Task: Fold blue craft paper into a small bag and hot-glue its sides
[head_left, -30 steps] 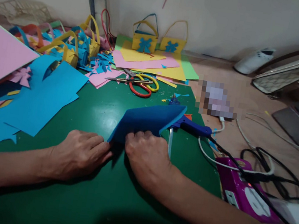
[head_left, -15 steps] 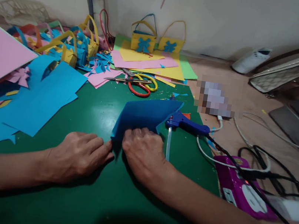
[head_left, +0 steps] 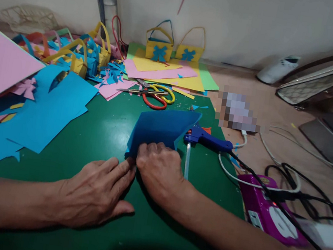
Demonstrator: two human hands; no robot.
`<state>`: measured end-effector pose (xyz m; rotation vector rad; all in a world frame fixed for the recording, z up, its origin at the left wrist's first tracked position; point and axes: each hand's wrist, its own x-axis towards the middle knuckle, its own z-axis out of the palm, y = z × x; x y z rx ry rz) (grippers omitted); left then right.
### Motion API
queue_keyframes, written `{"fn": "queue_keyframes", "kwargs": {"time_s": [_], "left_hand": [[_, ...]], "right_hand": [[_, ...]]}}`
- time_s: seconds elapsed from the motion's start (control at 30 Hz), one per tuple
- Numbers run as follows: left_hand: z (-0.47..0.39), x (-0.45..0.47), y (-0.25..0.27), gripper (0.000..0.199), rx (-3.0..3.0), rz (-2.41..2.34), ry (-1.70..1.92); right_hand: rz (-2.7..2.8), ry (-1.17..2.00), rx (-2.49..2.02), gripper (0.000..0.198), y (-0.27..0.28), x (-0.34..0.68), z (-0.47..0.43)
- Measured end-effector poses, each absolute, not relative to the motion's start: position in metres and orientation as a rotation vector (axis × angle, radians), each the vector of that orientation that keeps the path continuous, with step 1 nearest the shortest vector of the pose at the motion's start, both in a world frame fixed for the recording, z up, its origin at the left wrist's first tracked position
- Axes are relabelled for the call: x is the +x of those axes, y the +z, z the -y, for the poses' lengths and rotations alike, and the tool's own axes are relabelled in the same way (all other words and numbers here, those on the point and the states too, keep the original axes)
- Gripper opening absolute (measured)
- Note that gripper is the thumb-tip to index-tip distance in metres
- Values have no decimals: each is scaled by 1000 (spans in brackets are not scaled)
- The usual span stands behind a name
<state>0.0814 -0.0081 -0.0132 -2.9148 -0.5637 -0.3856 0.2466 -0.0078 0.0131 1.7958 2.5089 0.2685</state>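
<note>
A folded sheet of blue paper [head_left: 163, 126] stands tilted up from the green mat in front of me. My right hand [head_left: 159, 170] is closed on its lower edge, knuckles up, with the fingertips hidden behind the fold. At the paper's lower left corner, my left hand [head_left: 100, 190] lies with its fingers stretched out and its thumb apart, the fingertips touching the edge close to my right hand. A blue glue gun [head_left: 209, 140] with a clear glue stick lies just right of the paper.
Scissors with red and yellow handles [head_left: 158, 96] lie beyond the paper. Blue sheets [head_left: 53, 108] and a pink sheet [head_left: 3, 63] are at the left. Small yellow paper bags [head_left: 158, 50] stand at the back. Cables and a purple power strip [head_left: 269, 211] lie at the right.
My left hand has shifted right and flattened, its fingers stretching out and its thumb moving apart. The right hand and the blue paper stay nearly in place.
</note>
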Motion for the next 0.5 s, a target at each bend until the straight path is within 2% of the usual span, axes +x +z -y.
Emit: {"fn": "queue_keyframes", "kwargs": {"time_s": [0.23, 0.4, 0.5], "left_hand": [[10, 87, -10, 53, -2971, 568, -404], [13, 93, -11, 46, -2929, 540, -486], [14, 97, -13, 51, -2968, 471, -471]], "right_hand": [[-2486, 221, 1774, 18, 16, 246, 8], [-2480, 217, 1762, 16, 16, 248, 7], [-2475, 218, 1756, 14, 16, 247, 6]]}}
